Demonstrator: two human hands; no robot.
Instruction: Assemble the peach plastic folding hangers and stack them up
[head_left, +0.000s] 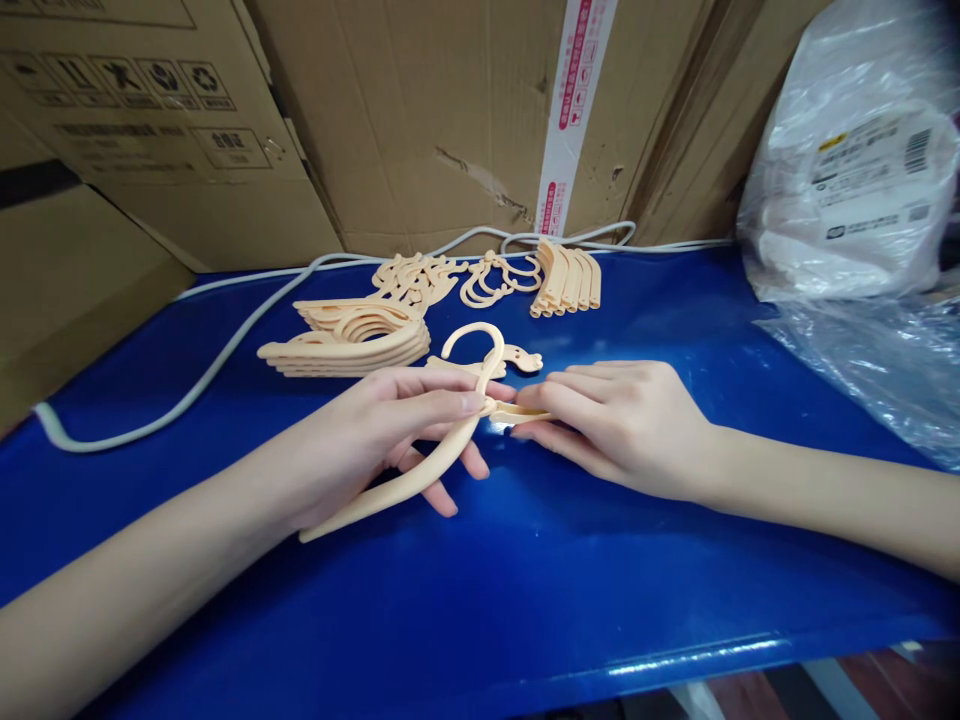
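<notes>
My left hand (360, 420) pinches a cream plastic hanger arm (439, 458) at its upper end, thumb on top; the arm slants down toward me across the fingers. A curved hanger hook (496, 362) rises from the joint under my thumb tip. Just right of that joint, my right hand (630, 420) is closed on a second hanger arm (517, 413), mostly covered by its fingers. This second arm meets the hook's base; whether it is locked in cannot be seen. Right behind the hook lies a small cream piece with holes (523, 359).
Farther back lie stacked hanger arms (345, 352), a pile of small cream parts (416, 278), loose hooks (486, 292) and another stack of arms (568, 280). A grey cable (247, 330) crosses the blue table (465, 610). Cardboard boxes (420, 120) and a plastic-wrapped package (847, 180) border it.
</notes>
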